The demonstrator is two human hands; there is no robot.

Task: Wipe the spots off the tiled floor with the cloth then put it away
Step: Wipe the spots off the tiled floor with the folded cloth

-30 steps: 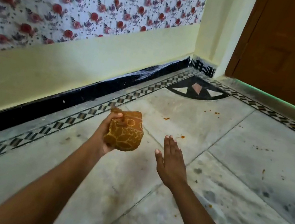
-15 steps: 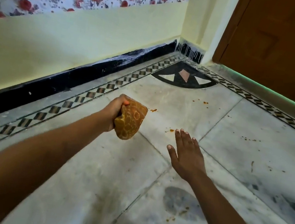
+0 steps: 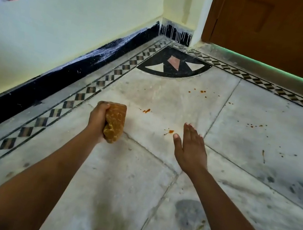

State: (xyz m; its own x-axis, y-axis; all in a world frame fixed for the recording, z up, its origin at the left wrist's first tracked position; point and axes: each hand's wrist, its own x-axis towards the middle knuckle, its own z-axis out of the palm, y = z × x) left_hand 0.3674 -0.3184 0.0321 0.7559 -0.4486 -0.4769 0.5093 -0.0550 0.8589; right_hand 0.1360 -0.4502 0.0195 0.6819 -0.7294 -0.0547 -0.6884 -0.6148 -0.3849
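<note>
My left hand (image 3: 97, 119) is shut on a bunched orange patterned cloth (image 3: 115, 122), held just above the grey marble floor (image 3: 134, 183) near the checkered border. My right hand (image 3: 191, 148) is flat with fingers together, empty, hovering over the floor to the right. Orange spots lie ahead: one (image 3: 146, 110) just right of the cloth, one (image 3: 170, 132) beside my right thumb, a cluster (image 3: 202, 91) near the corner inlay, and more (image 3: 254, 125) on the right tile.
A yellow wall with a black skirting (image 3: 54, 85) runs along the left. A brown door (image 3: 282, 32) stands at the back right. A black fan inlay (image 3: 173, 66) fills the corner. A dark smudge (image 3: 189, 215) and greenish specks mark the near tile.
Both hands have dropped lower toward the floor and the view has tilted down. The cloth has turned more upright in my left hand.
</note>
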